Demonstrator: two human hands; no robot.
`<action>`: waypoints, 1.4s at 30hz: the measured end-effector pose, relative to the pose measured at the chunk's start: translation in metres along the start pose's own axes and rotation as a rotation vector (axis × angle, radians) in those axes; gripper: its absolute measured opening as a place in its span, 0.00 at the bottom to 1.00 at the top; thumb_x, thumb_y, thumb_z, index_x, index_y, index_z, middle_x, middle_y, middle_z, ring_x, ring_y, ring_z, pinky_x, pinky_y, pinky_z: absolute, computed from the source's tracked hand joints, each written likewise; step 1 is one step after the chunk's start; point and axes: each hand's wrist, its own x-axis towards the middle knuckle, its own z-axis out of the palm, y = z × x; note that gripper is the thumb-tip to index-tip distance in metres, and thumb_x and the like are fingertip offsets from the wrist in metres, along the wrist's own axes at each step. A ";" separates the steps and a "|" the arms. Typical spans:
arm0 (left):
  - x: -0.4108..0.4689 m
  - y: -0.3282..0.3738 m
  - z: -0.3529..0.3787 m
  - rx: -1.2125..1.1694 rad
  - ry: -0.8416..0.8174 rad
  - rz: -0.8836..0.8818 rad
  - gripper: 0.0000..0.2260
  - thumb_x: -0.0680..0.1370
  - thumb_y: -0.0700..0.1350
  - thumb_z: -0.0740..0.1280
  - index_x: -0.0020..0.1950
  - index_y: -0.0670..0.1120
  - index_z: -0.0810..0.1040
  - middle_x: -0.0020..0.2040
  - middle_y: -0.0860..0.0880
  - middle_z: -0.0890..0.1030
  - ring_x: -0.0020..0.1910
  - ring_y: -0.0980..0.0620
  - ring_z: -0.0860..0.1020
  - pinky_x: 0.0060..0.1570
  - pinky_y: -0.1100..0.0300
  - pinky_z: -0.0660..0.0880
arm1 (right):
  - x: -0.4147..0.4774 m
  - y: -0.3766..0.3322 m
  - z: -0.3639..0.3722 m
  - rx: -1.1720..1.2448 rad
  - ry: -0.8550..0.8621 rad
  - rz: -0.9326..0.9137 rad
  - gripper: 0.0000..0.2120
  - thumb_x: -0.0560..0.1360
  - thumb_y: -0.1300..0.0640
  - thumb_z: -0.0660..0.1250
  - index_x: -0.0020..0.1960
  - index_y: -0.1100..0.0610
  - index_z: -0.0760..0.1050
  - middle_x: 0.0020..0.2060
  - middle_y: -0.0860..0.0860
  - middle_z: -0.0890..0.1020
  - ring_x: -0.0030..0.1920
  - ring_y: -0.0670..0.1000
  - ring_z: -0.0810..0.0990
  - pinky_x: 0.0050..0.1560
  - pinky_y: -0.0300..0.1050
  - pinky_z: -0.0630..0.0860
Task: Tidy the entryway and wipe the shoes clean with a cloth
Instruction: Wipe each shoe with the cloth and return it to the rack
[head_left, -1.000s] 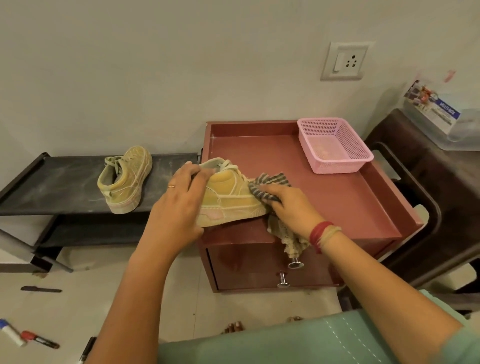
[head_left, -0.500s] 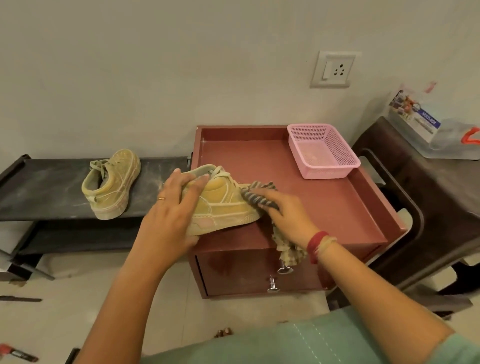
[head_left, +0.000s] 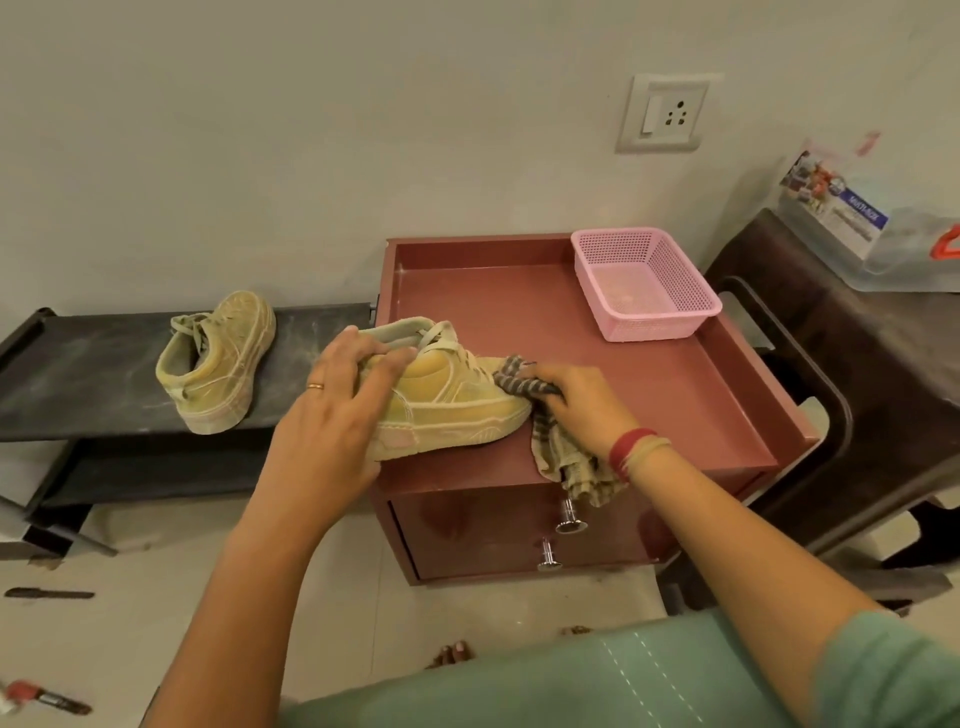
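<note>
While the yellow shoe stands upright near the front edge of the red bench, left grip curled over its heel and collar, right grip bunching a striped cloth against the toe, second shoe on the black shelf, pink basket at the back right

2 shoes, 1 cloth, 1 pink basket, 2 drawer knobs
</note>
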 end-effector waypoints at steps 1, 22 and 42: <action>0.000 -0.001 -0.001 -0.015 -0.009 -0.009 0.40 0.63 0.37 0.79 0.71 0.49 0.66 0.66 0.46 0.65 0.74 0.42 0.60 0.47 0.47 0.79 | -0.001 -0.001 0.000 0.015 -0.005 -0.005 0.17 0.74 0.67 0.63 0.60 0.56 0.78 0.56 0.54 0.81 0.58 0.53 0.78 0.59 0.39 0.69; 0.011 -0.014 -0.005 -0.277 -0.083 -0.086 0.41 0.67 0.38 0.76 0.74 0.57 0.60 0.72 0.54 0.57 0.78 0.45 0.47 0.70 0.41 0.59 | -0.024 -0.006 0.020 -0.120 0.108 -0.258 0.23 0.68 0.73 0.61 0.57 0.56 0.80 0.63 0.52 0.77 0.61 0.54 0.78 0.61 0.51 0.75; 0.006 -0.009 -0.009 -0.467 -0.052 -0.113 0.23 0.66 0.42 0.78 0.55 0.57 0.74 0.66 0.66 0.60 0.72 0.58 0.57 0.68 0.54 0.59 | 0.007 -0.009 -0.002 0.219 0.157 -0.011 0.13 0.75 0.67 0.63 0.58 0.58 0.74 0.49 0.50 0.81 0.46 0.45 0.78 0.48 0.32 0.72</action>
